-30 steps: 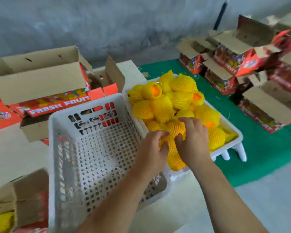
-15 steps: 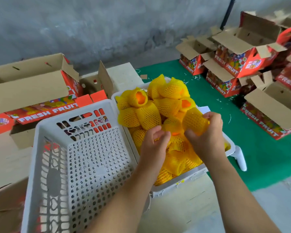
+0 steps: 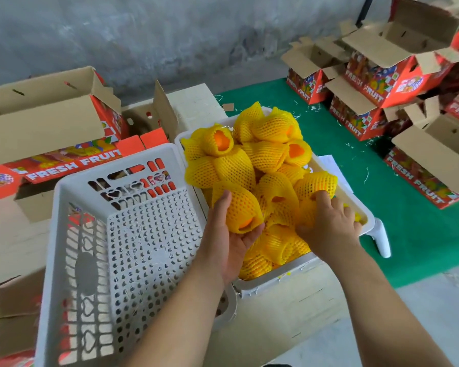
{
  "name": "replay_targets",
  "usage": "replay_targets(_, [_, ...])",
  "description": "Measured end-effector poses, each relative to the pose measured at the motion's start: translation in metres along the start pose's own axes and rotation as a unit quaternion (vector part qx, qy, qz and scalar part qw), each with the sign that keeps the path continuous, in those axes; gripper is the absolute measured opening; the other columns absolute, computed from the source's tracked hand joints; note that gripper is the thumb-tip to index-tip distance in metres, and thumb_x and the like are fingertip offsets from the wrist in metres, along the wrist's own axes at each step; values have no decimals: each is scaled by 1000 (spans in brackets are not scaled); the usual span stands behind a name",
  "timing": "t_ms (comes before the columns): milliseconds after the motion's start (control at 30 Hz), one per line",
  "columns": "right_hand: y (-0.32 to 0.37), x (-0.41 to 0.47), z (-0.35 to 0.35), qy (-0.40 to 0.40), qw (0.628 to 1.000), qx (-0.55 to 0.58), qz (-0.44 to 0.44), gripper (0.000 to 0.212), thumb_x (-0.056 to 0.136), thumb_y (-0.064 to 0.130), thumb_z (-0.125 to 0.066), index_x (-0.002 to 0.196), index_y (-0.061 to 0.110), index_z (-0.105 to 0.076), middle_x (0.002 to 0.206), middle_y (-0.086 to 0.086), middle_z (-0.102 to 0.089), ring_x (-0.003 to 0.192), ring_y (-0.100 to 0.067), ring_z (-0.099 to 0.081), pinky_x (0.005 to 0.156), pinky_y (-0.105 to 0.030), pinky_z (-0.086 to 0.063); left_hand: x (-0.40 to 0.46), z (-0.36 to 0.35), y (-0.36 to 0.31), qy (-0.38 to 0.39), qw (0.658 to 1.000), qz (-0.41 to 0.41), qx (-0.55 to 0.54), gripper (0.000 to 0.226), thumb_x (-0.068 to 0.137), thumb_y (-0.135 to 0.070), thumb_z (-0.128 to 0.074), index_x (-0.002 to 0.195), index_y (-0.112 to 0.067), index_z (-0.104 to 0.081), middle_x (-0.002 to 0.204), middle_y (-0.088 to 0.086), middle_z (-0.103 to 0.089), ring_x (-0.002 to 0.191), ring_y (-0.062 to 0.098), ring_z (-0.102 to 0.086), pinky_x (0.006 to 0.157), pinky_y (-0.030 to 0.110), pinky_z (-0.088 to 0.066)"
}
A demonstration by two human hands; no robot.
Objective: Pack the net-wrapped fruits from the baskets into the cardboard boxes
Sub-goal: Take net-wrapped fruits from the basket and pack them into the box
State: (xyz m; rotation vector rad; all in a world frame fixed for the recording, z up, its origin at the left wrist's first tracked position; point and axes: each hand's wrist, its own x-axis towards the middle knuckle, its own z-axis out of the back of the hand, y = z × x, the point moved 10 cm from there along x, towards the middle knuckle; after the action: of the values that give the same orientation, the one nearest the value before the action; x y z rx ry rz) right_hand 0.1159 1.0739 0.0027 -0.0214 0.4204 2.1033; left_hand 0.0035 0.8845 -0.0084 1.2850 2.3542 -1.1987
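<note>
A white basket point(image 3: 366, 221) holds several oranges in yellow foam nets point(image 3: 265, 157). My left hand point(image 3: 228, 234) cups one net-wrapped fruit point(image 3: 239, 205) from below at the basket's near left. My right hand point(image 3: 329, 226) reaches palm down into the pile on the right, fingers curled over another net-wrapped fruit point(image 3: 316, 184). An empty white perforated basket point(image 3: 122, 247) sits to the left. An open red "FRESH FRUIT" cardboard box point(image 3: 45, 128) lies behind it.
Several more open red cardboard boxes point(image 3: 382, 75) are stacked on the green mat point(image 3: 408, 234) at the right. Another brown box point(image 3: 13, 313) sits at the lower left edge. A grey wall runs along the back.
My left hand has taken a net-wrapped fruit into its palm. My right hand set down the fruit it had lifted and reaches into the pile's right side.
</note>
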Motion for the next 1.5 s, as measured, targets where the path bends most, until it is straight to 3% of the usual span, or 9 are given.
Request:
replay_targets(233, [64,-53,37,-9,901,372,223,71,72,31,-78,134,40,-44,120,24,-56,73,-9,-55,53,-22,-45,-23,20,4,41,997,60,14,57,91,-46,-69,137,-14,-58,124,21,-67,103,36,-67,79,41,-60])
replay_targets(400, [140,-108,13,130,774,573,236,69,79,40,-72,140,42,-41,125,23,-59,104,-3,-65,70,-26,-58,-64,71,-26,101,991,83,8,79,75,-50,-81,139,-11,-56,118,22,-70,94,36,-72,71,41,-62])
replay_targets(600, [228,-164,-63,198,884,403,129,77,87,61,-69,145,45,-21,136,10,-42,119,-19,-56,95,-44,-57,-110,178,-95,49,998,3,32,86,70,-45,-81,142,-9,-52,117,22,-72,96,34,-74,76,43,-61])
replay_targets(700, [290,-210,-89,256,844,442,164,77,79,52,-82,134,46,-28,117,9,-57,88,-9,-71,64,-23,-60,-143,241,-128,30,999,-29,8,76,70,-42,-79,135,-9,-57,116,20,-73,96,32,-74,76,42,-62])
replay_targets(900, [409,-308,-176,343,734,581,78,50,71,28,-61,121,20,-54,117,-21,-65,102,-35,-68,82,-55,-57,-211,368,-221,-6,994,-112,-1,72,74,-45,-75,136,-9,-60,123,15,-73,101,26,-75,79,40,-62])
replay_targets(1033, [493,-351,-207,224,858,404,223,60,70,34,-74,125,30,-49,110,2,-61,91,8,-61,70,-6,-47,-254,471,-284,-115,974,-168,103,61,71,-43,-80,129,-29,-63,119,4,-75,102,19,-75,73,40,-62])
replay_targets(1133, [539,-376,-247,205,885,179,378,71,73,25,-81,135,22,-46,125,-3,-42,114,-17,-52,84,-12,-43,-282,546,-318,-256,918,-180,243,41,77,-39,-86,111,-37,-63,104,-4,-73,89,12,-74,67,31,-61])
replay_targets(1333, [588,-404,-343,178,685,-323,628,79,86,26,-74,152,24,-30,154,-8,-33,119,-37,-60,88,-40,-49,-273,573,-324,-219,785,-97,571,51,79,-42,-81,119,-42,-50,111,-8,-56,92,4,-60,74,29,-55])
replay_targets(1500, [575,-373,-387,196,656,-492,537,69,101,13,-54,159,22,-17,163,-6,-28,142,-34,-42,108,-49,-41,-266,581,-296,-197,763,-31,615,54,82,-53,-70,123,-54,-34,121,-12,-43,98,17,-59,90,48,-55])
